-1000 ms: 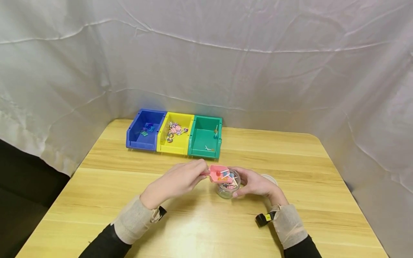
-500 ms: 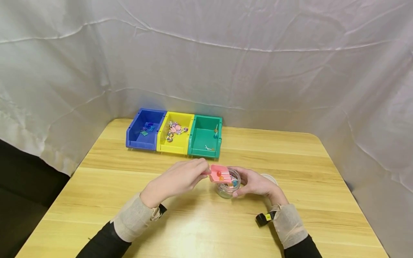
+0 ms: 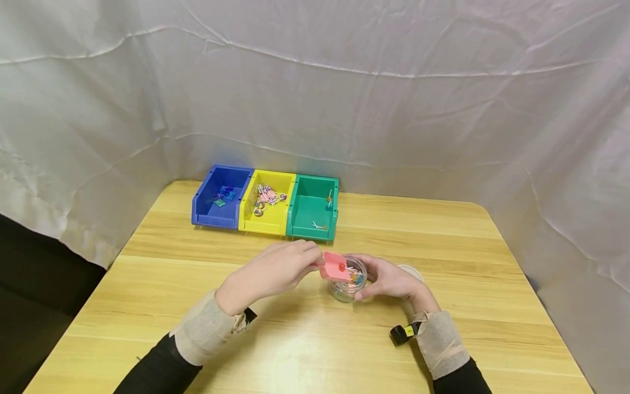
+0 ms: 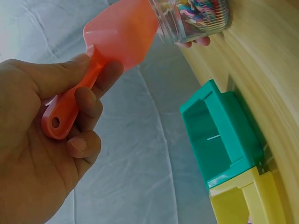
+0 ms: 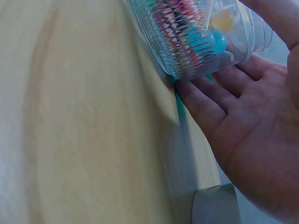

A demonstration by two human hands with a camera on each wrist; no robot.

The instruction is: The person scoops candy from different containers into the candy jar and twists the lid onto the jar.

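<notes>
My left hand pinches the handle of a pink scoop, which tilts over the mouth of a clear glass jar. A red lollipop is still on the scoop, near its front lip. Inside the jar lie small lollipops and striped candies; a blue lollipop and a yellow one press near the glass in the right wrist view. Around the jar's side curl the fingers and thumb of my right hand, the jar standing on the table.
Three joined bins stand at the back: blue with blue and green pieces, yellow with striped candies, green with several lollipops. A white round lid lies behind my right hand. Pale curtains surround the wooden table.
The scoop has tipped further over the jar. Blue and orange lollipops have slid off it into the jar, leaving the red one. My right hand has stayed on the jar.
</notes>
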